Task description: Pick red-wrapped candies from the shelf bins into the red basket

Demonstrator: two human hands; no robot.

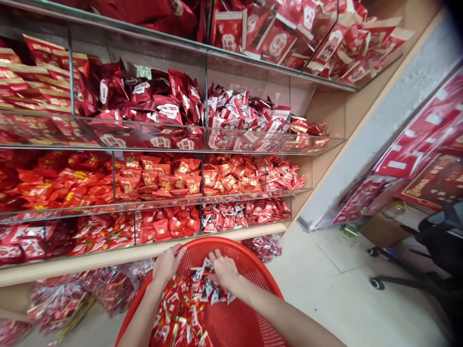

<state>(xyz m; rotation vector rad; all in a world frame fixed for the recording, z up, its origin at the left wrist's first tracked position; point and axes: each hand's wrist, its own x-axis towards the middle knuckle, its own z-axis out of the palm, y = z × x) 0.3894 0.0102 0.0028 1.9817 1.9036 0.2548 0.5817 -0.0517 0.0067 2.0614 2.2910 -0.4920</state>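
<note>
A round red plastic basket (265, 284) with perforated sides fills the lower middle of the view. My left hand (166, 265) is closed over its far left rim. Inside the basket, my right hand (223, 271) has its fingers curled on small candy packets (209, 289) printed in black, white and red; part of its grip is hidden. Shiny red-and-gold packets (177, 311) lie in a heap on the basket's left side, below my left hand. Bare red basket bottom shows to their right.
Shelves with clear dividers (204, 111) rise just beyond the basket, filled with red packets (166, 178). Plastic bags of packets (61, 301) lie under the bottom shelf (90, 260). A wheeled black chair (408, 284) stands on the tiled floor (318, 299) at right.
</note>
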